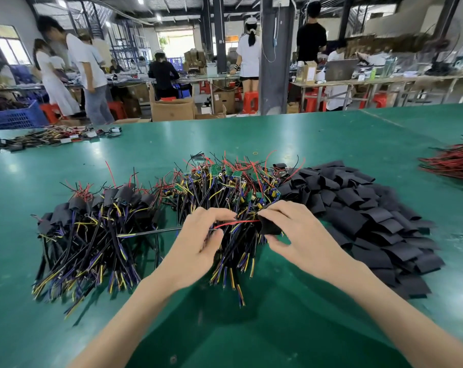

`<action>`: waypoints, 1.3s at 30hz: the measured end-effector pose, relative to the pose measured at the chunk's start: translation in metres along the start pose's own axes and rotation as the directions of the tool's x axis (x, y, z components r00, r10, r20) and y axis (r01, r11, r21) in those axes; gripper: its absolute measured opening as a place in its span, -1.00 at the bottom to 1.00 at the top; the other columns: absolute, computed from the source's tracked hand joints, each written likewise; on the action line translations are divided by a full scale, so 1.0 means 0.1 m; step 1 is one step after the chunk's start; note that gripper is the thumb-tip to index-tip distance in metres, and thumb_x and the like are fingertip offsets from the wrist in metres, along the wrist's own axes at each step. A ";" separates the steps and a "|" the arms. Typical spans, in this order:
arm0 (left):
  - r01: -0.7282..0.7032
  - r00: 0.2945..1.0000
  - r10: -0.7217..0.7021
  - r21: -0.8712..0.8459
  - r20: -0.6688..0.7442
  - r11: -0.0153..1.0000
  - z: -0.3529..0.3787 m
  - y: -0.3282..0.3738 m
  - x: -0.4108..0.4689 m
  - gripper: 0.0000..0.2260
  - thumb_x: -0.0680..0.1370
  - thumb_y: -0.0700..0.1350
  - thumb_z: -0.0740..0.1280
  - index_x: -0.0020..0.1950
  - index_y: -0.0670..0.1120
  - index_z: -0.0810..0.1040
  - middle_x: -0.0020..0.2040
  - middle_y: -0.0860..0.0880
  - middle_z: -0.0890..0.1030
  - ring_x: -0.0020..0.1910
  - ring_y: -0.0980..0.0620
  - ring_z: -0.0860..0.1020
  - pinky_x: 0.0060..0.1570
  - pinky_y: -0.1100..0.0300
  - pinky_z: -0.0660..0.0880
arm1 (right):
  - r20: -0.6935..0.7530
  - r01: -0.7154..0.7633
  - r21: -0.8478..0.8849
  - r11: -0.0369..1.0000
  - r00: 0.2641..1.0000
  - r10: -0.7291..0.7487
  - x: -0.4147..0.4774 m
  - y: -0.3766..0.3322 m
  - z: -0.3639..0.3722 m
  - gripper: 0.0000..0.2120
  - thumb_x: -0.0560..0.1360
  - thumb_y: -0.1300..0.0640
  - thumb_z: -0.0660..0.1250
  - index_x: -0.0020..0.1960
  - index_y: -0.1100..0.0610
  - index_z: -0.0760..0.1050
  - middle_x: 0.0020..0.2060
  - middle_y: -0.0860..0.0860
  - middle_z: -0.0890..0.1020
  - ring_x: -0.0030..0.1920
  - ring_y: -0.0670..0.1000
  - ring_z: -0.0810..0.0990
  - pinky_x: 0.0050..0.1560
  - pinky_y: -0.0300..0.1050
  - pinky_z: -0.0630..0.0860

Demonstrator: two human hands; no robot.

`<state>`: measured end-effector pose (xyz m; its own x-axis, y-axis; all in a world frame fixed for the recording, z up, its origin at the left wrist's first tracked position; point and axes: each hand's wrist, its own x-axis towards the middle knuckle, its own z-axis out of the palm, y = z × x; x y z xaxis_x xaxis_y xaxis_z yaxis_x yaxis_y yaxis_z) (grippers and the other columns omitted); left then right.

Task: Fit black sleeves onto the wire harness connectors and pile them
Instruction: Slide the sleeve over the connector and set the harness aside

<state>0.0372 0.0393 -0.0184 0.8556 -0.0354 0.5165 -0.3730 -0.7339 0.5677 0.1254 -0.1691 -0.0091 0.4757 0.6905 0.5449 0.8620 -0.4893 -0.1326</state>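
Surface: green table [331, 134], seen from the head view; 3 heaps lie in a row across its middle.
Left hand [198, 236]: fingers curled, thumb and fingertips pinching the wires of 1 wire harness [238, 222] above the middle heap.
Right hand [300, 229]: thumb and fingers pinching 1 black sleeve [270, 226] at its upper edge; the other fingers loosely bent.
Item in work: the harness spans both hands; its red lead runs from the left fingers into the sleeve mouth, and its black cable sticks out left of the left hand. Whether the connector is inside the sleeve cannot be told.
Middle heap: unsleeved harnesses [233, 187], with green circuit boards and red, black, yellow and blue wires tangled, directly beyond the hands.
Left heap: sleeved harnesses [92, 221], black sleeves at the far end and loose wire ends toward the person, just beside the middle heap.
Right heap: loose sleeves [371, 216], flat black pieces piled, touching the middle heap's right edge.
Far right edge: red wire bundle [453, 163], well apart from the heaps.
Far left edge: further harnesses [52, 136] in a low spread.
Background: blue crate [15, 115], cardboard box [172, 108], red stools, work benches, several standing people.
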 end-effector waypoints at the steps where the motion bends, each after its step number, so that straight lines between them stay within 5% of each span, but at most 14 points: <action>1: -0.016 1.000 0.015 0.016 0.014 1.000 0.03 0.01 0.00 -0.57 0.52 -0.28 0.15 0.27 0.16 0.37 0.16 0.14 0.52 0.18 0.09 0.41 0.23 0.27 0.23 | 0.007 0.009 -0.004 1.000 1.000 -0.009 0.00 -0.01 0.00 -0.63 0.35 0.24 0.45 0.15 0.21 0.55 -0.01 0.08 0.58 0.02 0.13 0.56 0.13 -0.01 0.46; 6: -0.122 0.992 0.119 0.093 0.044 0.988 0.26 0.07 -0.03 -0.51 0.52 -0.37 0.18 0.44 -0.12 0.25 0.42 0.05 0.19 0.23 0.25 0.34 0.34 0.31 0.24 | 0.054 0.042 0.080 0.996 0.997 -0.046 -0.02 -0.11 0.07 -0.62 0.38 0.23 0.44 0.18 0.24 0.52 0.03 0.09 0.55 0.04 0.08 0.54 0.15 -0.21 0.36; 10: -0.087 0.996 0.085 0.127 0.021 0.988 0.27 0.05 0.00 -0.71 0.53 -0.26 0.34 0.24 -0.23 0.46 0.41 0.03 0.21 0.18 0.37 0.34 0.28 0.40 0.24 | 0.074 0.011 0.196 0.981 0.997 -0.025 -0.03 -0.09 0.09 -0.62 0.43 0.23 0.41 0.22 0.25 0.48 0.07 0.08 0.51 0.08 0.03 0.50 0.20 -0.33 0.27; 13: -0.082 0.997 0.079 0.231 0.025 0.969 0.21 0.04 0.01 -0.81 0.56 -0.12 0.32 0.12 -0.18 0.53 0.15 0.04 0.49 0.10 0.17 0.43 0.16 0.22 0.37 | 0.077 0.006 0.204 0.979 0.997 -0.022 -0.04 -0.08 0.09 -0.64 0.43 0.23 0.41 0.20 0.24 0.50 0.06 0.08 0.52 0.07 0.02 0.50 0.18 -0.32 0.30; 16: -0.126 0.992 0.119 0.383 0.042 0.915 0.16 0.09 0.01 -0.78 0.54 -0.05 0.30 0.12 -0.12 0.57 -0.18 0.00 0.60 -0.18 -0.03 0.55 -0.18 0.14 0.46 | 0.068 0.011 0.204 0.979 0.997 -0.025 -0.04 -0.09 0.09 -0.65 0.42 0.23 0.42 0.19 0.24 0.50 0.04 0.07 0.52 0.05 -0.01 0.48 0.16 -0.35 0.29; 19: -0.133 0.991 0.130 0.337 0.032 0.932 0.11 0.08 0.02 -0.77 0.54 -0.07 0.35 0.18 -0.07 0.58 -0.14 -0.03 0.61 -0.19 0.00 0.54 -0.14 0.18 0.42 | 0.059 0.011 0.194 0.981 0.998 -0.023 -0.03 -0.08 0.09 -0.66 0.41 0.24 0.42 0.18 0.23 0.51 0.01 0.06 0.52 0.01 -0.02 0.47 0.14 -0.36 0.28; 22: -0.061 0.994 0.043 0.180 0.102 0.982 0.10 0.04 -0.01 -0.59 0.57 0.10 0.23 0.42 0.10 0.34 0.03 0.05 0.52 -0.02 0.21 0.44 0.08 0.38 0.32 | 0.053 0.011 0.178 0.984 0.998 -0.021 -0.03 -0.05 0.09 -0.66 0.41 0.25 0.42 0.17 0.23 0.51 0.00 0.06 0.51 -0.01 0.01 0.49 0.11 -0.31 0.32; 26: -0.004 0.996 -0.002 0.060 0.093 0.998 0.15 0.03 -0.01 -0.52 0.62 -0.07 0.18 0.41 0.33 0.07 -0.09 0.10 0.52 -0.12 0.26 0.40 -0.04 0.48 0.27 | 0.051 0.016 0.143 0.990 0.998 -0.024 -0.04 -0.03 0.10 -0.65 0.39 0.26 0.43 0.16 0.22 0.51 0.00 0.07 0.52 0.00 0.05 0.51 0.10 -0.27 0.34; 29: 0.036 0.999 -0.039 0.069 0.035 0.997 0.15 0.01 0.00 -0.53 0.58 -0.08 0.28 0.33 0.35 0.18 -0.04 0.12 0.52 -0.03 0.24 0.43 0.02 0.49 0.28 | 0.050 0.016 0.141 0.990 0.998 -0.023 -0.04 -0.04 0.10 -0.64 0.38 0.25 0.43 0.17 0.22 0.51 0.00 0.06 0.51 0.01 0.04 0.49 0.11 -0.28 0.33; 33: 0.022 0.998 -0.015 0.127 -0.055 0.992 0.17 0.00 -0.01 -0.69 0.52 0.07 0.27 0.21 0.00 0.50 -0.01 0.09 0.49 -0.04 0.33 0.42 0.03 0.54 0.26 | 0.058 0.046 0.154 0.987 0.997 -0.056 -0.05 -0.07 0.09 -0.65 0.39 0.24 0.41 0.17 0.22 0.50 -0.01 0.05 0.50 0.00 0.05 0.48 0.10 -0.26 0.34; 39: -0.015 0.996 0.027 0.146 -0.080 0.989 0.17 0.05 -0.01 -0.80 0.50 -0.08 0.39 0.09 -0.08 0.58 -0.09 0.15 0.45 -0.15 0.30 0.39 -0.06 0.47 0.31 | 0.077 0.033 0.177 0.984 0.996 -0.047 -0.06 -0.08 0.08 -0.66 0.42 0.22 0.39 0.19 0.23 0.51 -0.01 0.06 0.50 0.01 0.05 0.48 0.09 -0.29 0.32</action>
<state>0.0400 0.0240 -0.0269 0.8140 -0.0005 0.5809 -0.3292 -0.8243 0.4606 0.1168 -0.1647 -0.0180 0.4465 0.7519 0.4852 0.8946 -0.3641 -0.2590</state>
